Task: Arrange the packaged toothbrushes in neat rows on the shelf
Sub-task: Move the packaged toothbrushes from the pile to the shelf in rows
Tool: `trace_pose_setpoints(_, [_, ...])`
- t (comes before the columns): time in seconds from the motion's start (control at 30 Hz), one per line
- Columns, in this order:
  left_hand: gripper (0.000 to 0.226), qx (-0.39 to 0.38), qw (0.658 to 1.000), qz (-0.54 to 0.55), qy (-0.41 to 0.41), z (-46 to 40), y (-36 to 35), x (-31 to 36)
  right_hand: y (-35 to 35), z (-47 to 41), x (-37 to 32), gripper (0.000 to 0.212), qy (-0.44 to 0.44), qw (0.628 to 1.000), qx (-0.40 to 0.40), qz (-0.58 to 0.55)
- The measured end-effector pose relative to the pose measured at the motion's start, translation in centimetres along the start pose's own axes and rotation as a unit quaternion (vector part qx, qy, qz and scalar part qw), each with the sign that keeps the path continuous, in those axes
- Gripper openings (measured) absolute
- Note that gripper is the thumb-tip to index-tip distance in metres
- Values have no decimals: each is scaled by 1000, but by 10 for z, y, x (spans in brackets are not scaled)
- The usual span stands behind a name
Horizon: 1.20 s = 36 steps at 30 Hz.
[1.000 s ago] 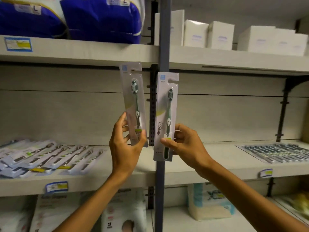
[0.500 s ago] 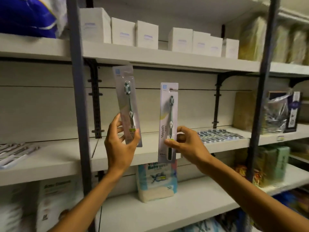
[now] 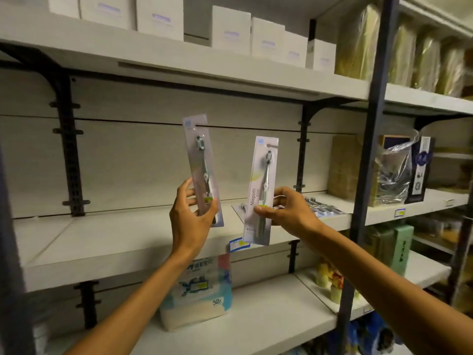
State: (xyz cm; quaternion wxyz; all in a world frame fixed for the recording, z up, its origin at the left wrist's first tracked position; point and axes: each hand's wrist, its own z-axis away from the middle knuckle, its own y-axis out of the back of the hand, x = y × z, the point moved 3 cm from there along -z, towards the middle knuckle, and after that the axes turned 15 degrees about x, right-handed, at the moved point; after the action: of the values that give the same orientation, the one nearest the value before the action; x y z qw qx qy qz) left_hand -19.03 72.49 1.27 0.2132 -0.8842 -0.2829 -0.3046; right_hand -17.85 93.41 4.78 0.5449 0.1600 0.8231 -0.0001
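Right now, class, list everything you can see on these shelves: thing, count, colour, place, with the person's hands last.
packaged toothbrushes: two, grey-white cards, held upright before the middle shelf
toothbrush row: count unclear, grey, flat on middle shelf, right
white boxes: at least seven, top shelf
price tag: one, blue, middle shelf edge
tissue pack: one, pale blue, lower shelf
left hand: grips the left pack
right hand: pinches the right pack
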Motion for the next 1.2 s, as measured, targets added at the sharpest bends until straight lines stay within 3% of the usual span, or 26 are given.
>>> trace_pose_setpoints(0.3, [67, -4, 999, -31, 34, -19, -76, -66, -17, -107, 53, 40, -25, 998, -48, 11])
trace_pose_setpoints(0.6, [58, 19, 996, -25, 88, -16, -89, -103, -65, -164, 92, 43, -59, 992, -106, 33])
trace_pose_setpoints(0.9, [55, 39, 987, 3, 153, -21, -87, -120, -92, -184, 116, 77, 11, 978, -173, 115])
trace_pose_setpoints(1.2, [53, 7, 983, 5, 184, -23, -90, -129, -89, -192, 132, 38, 152, 902, -294, 279])
